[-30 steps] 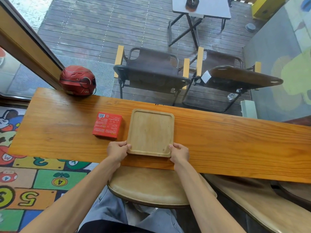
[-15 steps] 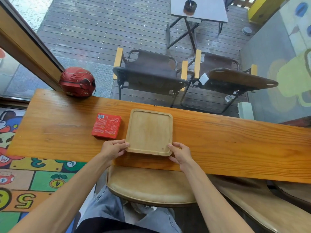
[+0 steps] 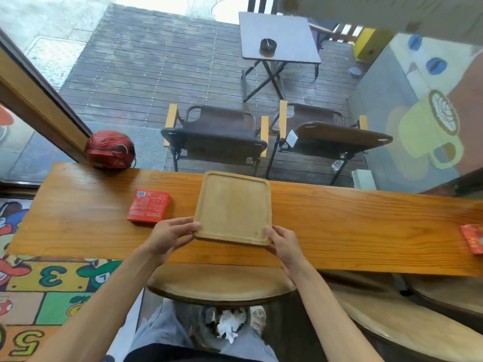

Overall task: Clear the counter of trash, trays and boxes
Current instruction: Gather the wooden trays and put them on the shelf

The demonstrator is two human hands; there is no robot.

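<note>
At a wooden window counter [image 3: 339, 218], a left hand [image 3: 170, 235] and right hand [image 3: 283, 244] pinch the near corners of an empty wooden tray [image 3: 234, 209], best lifted level, clear of the red box [image 3: 149, 206] at nine o'clock.

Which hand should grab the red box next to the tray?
The left hand. The red box lies just beyond it, left of the tray. The right hand would have to cross over the tray, which both hands grip now.
</note>
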